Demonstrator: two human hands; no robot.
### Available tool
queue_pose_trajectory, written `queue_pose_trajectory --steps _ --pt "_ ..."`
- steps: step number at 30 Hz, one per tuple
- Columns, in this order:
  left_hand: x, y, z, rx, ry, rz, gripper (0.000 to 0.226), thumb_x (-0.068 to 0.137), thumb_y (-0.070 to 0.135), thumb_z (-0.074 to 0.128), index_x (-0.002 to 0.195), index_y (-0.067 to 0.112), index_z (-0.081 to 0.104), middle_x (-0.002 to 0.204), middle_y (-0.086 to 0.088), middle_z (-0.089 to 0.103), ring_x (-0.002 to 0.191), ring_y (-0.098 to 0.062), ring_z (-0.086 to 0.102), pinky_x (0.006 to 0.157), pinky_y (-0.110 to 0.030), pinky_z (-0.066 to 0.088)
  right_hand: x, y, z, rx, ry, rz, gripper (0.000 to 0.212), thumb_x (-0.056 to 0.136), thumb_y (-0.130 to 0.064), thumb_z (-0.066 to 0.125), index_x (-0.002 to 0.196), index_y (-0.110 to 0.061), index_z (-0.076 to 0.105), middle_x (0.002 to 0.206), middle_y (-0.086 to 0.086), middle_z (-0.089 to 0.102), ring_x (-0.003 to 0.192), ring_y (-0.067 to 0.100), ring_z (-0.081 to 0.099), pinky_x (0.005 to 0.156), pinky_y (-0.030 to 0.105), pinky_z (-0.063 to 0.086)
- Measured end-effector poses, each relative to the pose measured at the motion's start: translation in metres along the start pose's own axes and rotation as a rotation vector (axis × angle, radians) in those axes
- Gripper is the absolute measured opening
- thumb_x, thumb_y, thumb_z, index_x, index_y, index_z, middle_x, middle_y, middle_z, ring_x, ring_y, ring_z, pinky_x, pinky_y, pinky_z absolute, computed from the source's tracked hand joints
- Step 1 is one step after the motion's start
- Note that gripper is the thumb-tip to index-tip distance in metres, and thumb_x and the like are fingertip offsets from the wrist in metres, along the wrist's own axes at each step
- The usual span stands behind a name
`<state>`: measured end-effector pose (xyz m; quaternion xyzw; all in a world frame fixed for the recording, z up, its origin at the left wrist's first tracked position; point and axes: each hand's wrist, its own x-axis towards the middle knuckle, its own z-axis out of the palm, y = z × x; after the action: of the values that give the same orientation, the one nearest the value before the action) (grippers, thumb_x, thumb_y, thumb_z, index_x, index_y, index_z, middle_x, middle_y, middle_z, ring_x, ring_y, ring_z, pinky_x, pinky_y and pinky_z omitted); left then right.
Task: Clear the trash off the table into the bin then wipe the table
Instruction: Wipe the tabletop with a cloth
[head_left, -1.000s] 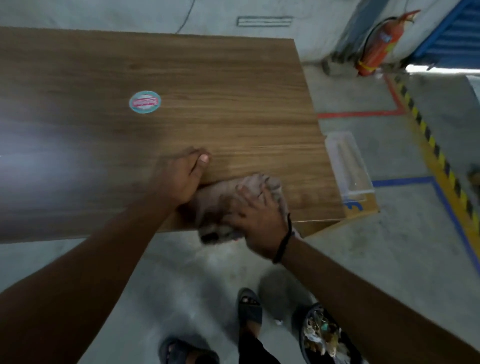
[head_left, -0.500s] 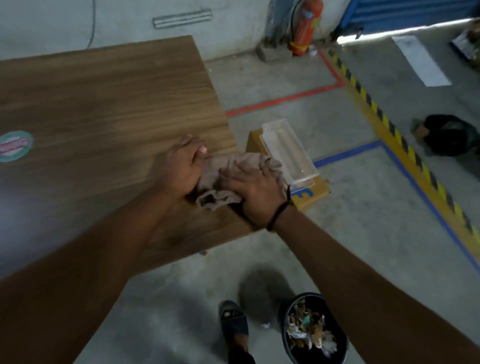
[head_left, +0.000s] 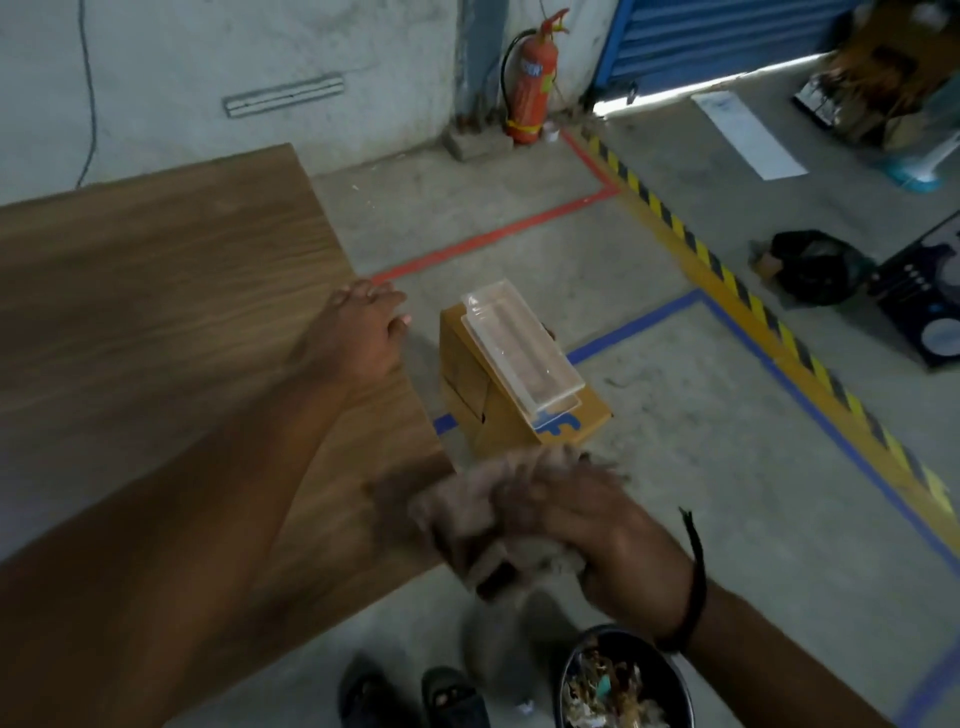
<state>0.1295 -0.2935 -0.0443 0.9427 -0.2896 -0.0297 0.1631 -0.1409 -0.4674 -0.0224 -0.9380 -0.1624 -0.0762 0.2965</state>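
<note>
The wooden table (head_left: 156, 322) fills the left of the view. My left hand (head_left: 358, 332) rests flat on its right edge, fingers straight. My right hand (head_left: 587, 530), blurred by motion, grips a crumpled brownish cloth (head_left: 478, 514) at the table's near right corner, partly past the edge. A black bin (head_left: 623, 680) full of mixed trash stands on the floor below my right wrist.
A cardboard box (head_left: 488, 410) with a clear plastic tray (head_left: 519, 348) on top stands on the floor just right of the table. My sandalled feet (head_left: 415, 696) are at the bottom. A fire extinguisher (head_left: 532, 88) stands by the far wall; a black bag (head_left: 810, 265) lies at the right.
My right hand has dragged the cloth from beside my left hand toward me to the table's near corner. My left hand has slid to the right edge. The view has swung right.
</note>
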Motion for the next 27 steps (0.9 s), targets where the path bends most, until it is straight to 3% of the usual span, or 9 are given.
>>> queue_pose_trajectory --steps 2,5,8,10,14,20,27 --pt "0.018 -0.01 0.004 0.043 -0.031 0.01 0.042 0.096 0.031 0.043 0.13 0.011 0.054 0.14 -0.017 0.048 0.13 -0.034 0.039 0.11 -0.043 0.027 0.03 0.021 -0.002 -0.008 0.067 0.119 0.03 0.095 -0.025 0.046 0.119 -0.024 0.064 0.127 -0.002 0.063 0.123 0.017 0.055 0.102 0.047 0.044" --pt "0.049 -0.014 0.007 0.076 -0.095 0.072 0.042 0.094 0.037 0.039 0.121 0.011 0.06 0.133 -0.014 0.054 0.124 -0.034 0.044 0.104 -0.042 0.031 0.078 0.049 0.005 0.073 0.209 0.446 0.046 0.085 -0.027 0.038 0.119 -0.012 0.065 0.123 0.007 0.065 0.115 0.017 0.056 0.104 0.031 0.042" --pt "0.078 -0.012 0.008 0.068 -0.081 0.113 0.038 0.097 0.032 0.044 0.122 0.009 0.06 0.136 -0.015 0.052 0.129 -0.033 0.039 0.108 -0.04 0.024 0.118 0.081 0.025 0.122 0.213 0.73 0.039 0.092 -0.005 0.043 0.127 -0.013 0.059 0.124 0.012 0.062 0.115 0.026 0.056 0.098 0.027 0.042" --pt "0.09 -0.017 0.015 0.095 -0.115 0.116 0.042 0.098 0.034 0.041 0.127 0.009 0.058 0.139 -0.014 0.05 0.135 -0.029 0.034 0.112 -0.04 0.018 0.139 0.105 0.04 0.083 0.201 0.821 0.043 0.093 -0.001 0.041 0.129 -0.018 0.056 0.123 0.011 0.063 0.113 0.03 0.056 0.093 0.031 0.043" --pt "0.09 -0.029 0.034 0.222 -0.179 0.117 0.05 0.098 0.048 0.031 0.125 0.018 0.06 0.136 -0.008 0.054 0.135 -0.022 0.037 0.114 -0.043 0.011 0.164 0.15 0.058 0.005 0.202 0.947 0.055 0.086 0.006 0.037 0.129 -0.023 0.054 0.124 0.009 0.061 0.11 0.03 0.056 0.091 0.038 0.048" --pt "0.091 -0.037 0.043 0.235 -0.129 0.156 0.055 0.093 0.055 0.026 0.113 0.022 0.066 0.127 -0.001 0.062 0.127 -0.021 0.046 0.112 -0.044 0.023 0.185 0.219 0.084 -0.079 0.152 1.047 0.054 0.088 0.004 0.033 0.13 -0.024 0.051 0.13 0.009 0.056 0.117 0.03 0.051 0.097 0.043 0.047" --pt "0.087 -0.026 0.035 0.203 -0.027 0.146 0.039 0.096 0.042 0.043 0.109 0.017 0.069 0.122 -0.007 0.064 0.124 -0.026 0.049 0.107 -0.04 0.029 0.21 0.278 0.124 -0.11 0.018 1.086 0.045 0.095 -0.008 0.035 0.136 -0.023 0.044 0.138 0.011 0.048 0.126 0.032 0.042 0.105 0.05 0.038"
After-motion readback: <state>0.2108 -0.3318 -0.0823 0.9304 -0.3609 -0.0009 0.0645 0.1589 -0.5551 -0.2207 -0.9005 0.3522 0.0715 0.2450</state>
